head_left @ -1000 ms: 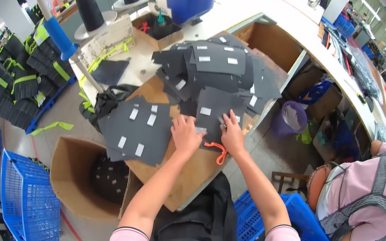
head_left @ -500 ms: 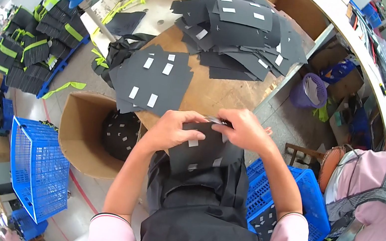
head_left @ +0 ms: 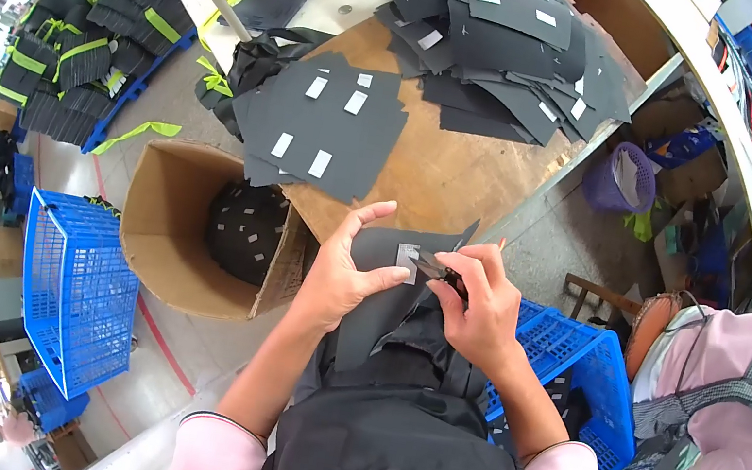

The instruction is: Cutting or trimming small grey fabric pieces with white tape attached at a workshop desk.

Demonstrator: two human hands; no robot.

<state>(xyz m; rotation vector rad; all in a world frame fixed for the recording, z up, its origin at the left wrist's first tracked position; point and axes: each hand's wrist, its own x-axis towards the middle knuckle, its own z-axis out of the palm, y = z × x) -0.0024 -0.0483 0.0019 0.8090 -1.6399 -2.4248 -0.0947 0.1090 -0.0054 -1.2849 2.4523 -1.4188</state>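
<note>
Both hands (head_left: 344, 279) (head_left: 481, 303), fingers closed on black fabric piece (head_left: 392, 255); wooden table (head_left: 450, 173), cardboard box (head_left: 166, 226) beside.

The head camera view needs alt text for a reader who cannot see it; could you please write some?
Seen from above, a person's left hand and right hand hold a black fabric piece with a pale label, the right hand working a small tool on it. Beyond lie a wooden table piled with similar pieces and a cardboard box.

Bright even light, sharp centre, fisheye-bent edges
</note>
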